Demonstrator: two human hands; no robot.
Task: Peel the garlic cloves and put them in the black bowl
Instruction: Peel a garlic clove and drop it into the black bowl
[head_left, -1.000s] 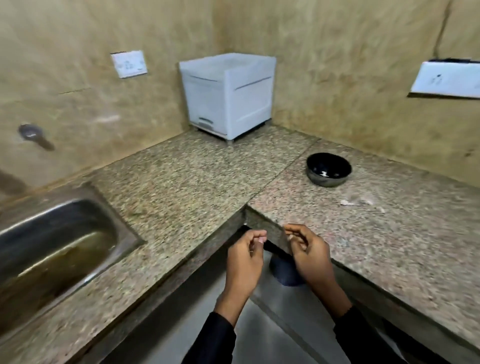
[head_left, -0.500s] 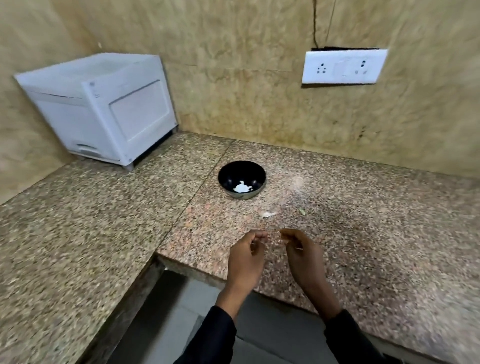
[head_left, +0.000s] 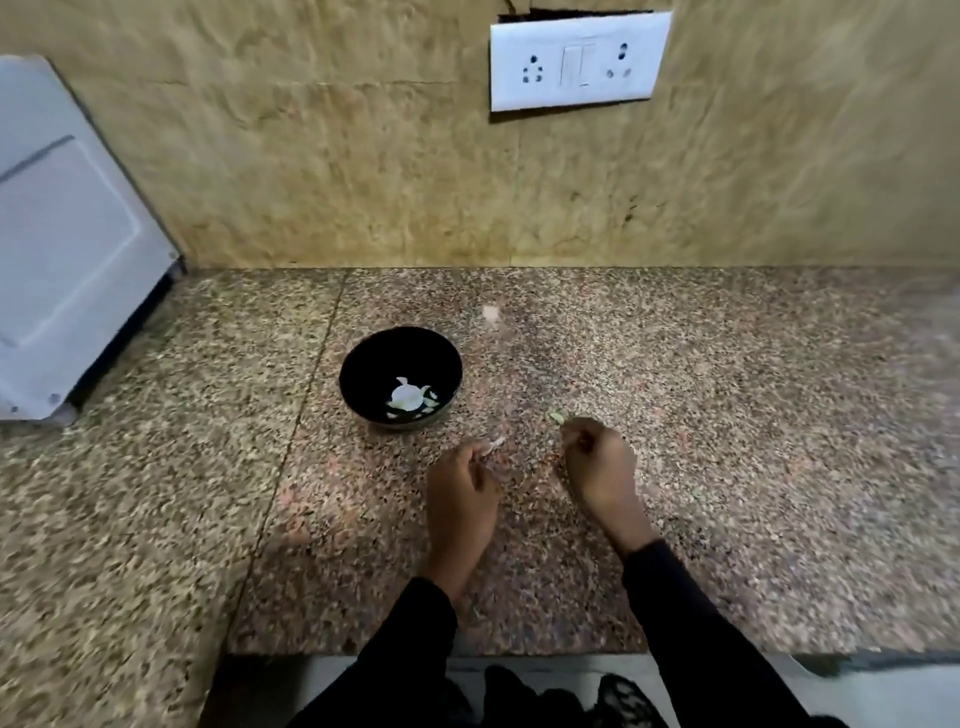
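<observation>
The black bowl (head_left: 400, 378) stands on the speckled granite counter (head_left: 727, 415), a little left of the middle, and inside it lie a pale peeled garlic clove (head_left: 405, 397) and some small pale bits beside it. Both hands are over the counter in front of the bowl, a little to its right, and they are apart from each other. The left hand (head_left: 460, 493) has its fingers curled, and its thumb and fingertips pinch a small pale piece (head_left: 492, 445) that sticks out toward the bowl; the picture is blurred there, so I cannot tell if this piece is a clove or only skin. The right hand (head_left: 597, 462) is also curled, with the fingertips drawn together as in a pinch, but what it holds is too small and blurred to tell. Just beside the right fingertips, a small greenish scrap (head_left: 557, 417) lies on the counter. Farther back, near the wall, there is one more pale spot (head_left: 491, 313) on the counter, and it is too blurred to name. Both arms wear black sleeves (head_left: 691, 623). At the left edge a white box-shaped appliance (head_left: 67, 260) stands on the counter against the wall. On the tan wall above, a white plate with switches and sockets (head_left: 579, 61) is fixed. A thin seam (head_left: 311, 410) in the stone runs from the wall toward the front edge, and it passes just left of the bowl.
</observation>
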